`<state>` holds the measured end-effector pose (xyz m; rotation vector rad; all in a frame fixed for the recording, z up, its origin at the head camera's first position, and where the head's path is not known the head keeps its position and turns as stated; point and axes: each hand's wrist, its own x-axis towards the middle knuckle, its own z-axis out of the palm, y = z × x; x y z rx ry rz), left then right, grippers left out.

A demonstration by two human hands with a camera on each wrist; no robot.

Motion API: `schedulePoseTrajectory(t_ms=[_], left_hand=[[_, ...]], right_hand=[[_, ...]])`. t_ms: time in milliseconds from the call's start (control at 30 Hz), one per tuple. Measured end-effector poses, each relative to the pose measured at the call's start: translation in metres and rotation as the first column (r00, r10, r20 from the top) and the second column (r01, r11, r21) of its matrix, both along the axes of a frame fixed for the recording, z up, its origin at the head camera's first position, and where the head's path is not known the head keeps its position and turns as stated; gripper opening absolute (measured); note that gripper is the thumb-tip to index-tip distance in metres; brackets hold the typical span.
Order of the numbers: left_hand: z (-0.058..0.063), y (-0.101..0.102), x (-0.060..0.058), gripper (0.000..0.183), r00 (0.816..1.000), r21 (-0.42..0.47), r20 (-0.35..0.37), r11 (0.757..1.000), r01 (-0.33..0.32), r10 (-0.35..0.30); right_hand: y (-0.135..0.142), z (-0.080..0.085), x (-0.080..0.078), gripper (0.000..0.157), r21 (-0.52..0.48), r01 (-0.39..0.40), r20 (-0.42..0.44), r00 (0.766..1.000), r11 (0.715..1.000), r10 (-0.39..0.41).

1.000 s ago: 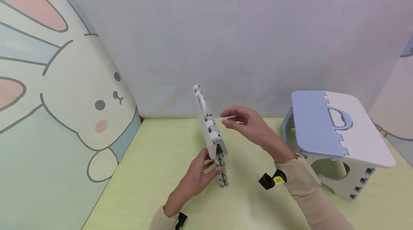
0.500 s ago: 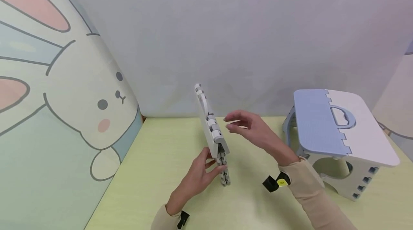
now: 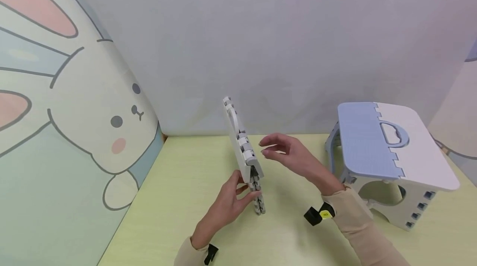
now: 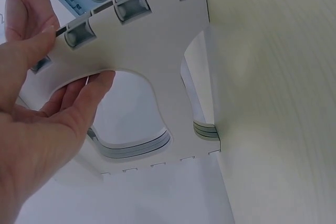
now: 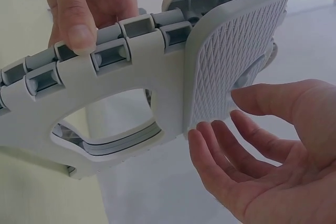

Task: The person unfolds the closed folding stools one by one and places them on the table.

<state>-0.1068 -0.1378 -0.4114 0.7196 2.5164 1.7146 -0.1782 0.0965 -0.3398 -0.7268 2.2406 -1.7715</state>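
A grey-white folding stool, folded nearly flat, stands on edge at the table's middle. My left hand grips its leg panels low on the near side. In the left wrist view the thumb lies on the hinged edge and the fingers reach through the cutout of the leg panel. To the right of the stool, my right hand hovers with loosely curved fingers and holds nothing. From the right wrist view, its fingertips are close to the textured seat panel; the head view shows a small gap.
An unfolded blue and white folding stool stands at the right, beside my right forearm. Behind the pale yellow-green table rises a plain grey-white wall. On the left is a wall with a rabbit drawing.
My right hand has shifted slightly right and down, a little farther from the folded stool. The left hand keeps its grip, and the stool stays in place.
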Motion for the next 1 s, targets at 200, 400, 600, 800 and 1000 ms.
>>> schedulePoseTrajectory(t_ms=[200, 400, 600, 800, 1000], left_hand=[[0.001, 0.000, 0.000, 0.054, 1.000, -0.001, 0.002, 1.000, 0.002, -0.002], [0.001, 0.000, 0.000, 0.052, 1.000, -0.004, 0.001, 1.000, 0.009, -0.009], [0.001, 0.000, 0.001, 0.052, 1.000, -0.008, -0.001, 1.000, 0.003, -0.003], [0.001, 0.000, 0.001, 0.051, 1.000, -0.004, -0.006, 1.000, 0.000, 0.000], [0.000, 0.000, 0.001, 0.051, 1.000, -0.001, 0.000, 1.000, 0.002, -0.002]], right_hand=[[0.001, -0.008, 0.001, 0.033, 0.012, -0.007, 0.002, 1.000, 1.000, 0.007], [0.002, -0.015, 0.003, 0.034, -0.001, -0.027, -0.002, 1.000, 1.000, 0.027], [0.001, -0.022, 0.006, 0.035, -0.010, -0.058, 0.032, 0.998, 0.998, 0.058], [0.001, -0.031, 0.008, 0.033, -0.008, -0.087, 0.048, 0.995, 0.996, 0.087], [0.001, -0.038, 0.009, 0.028, 0.010, -0.114, 0.044, 0.993, 0.993, 0.114]])
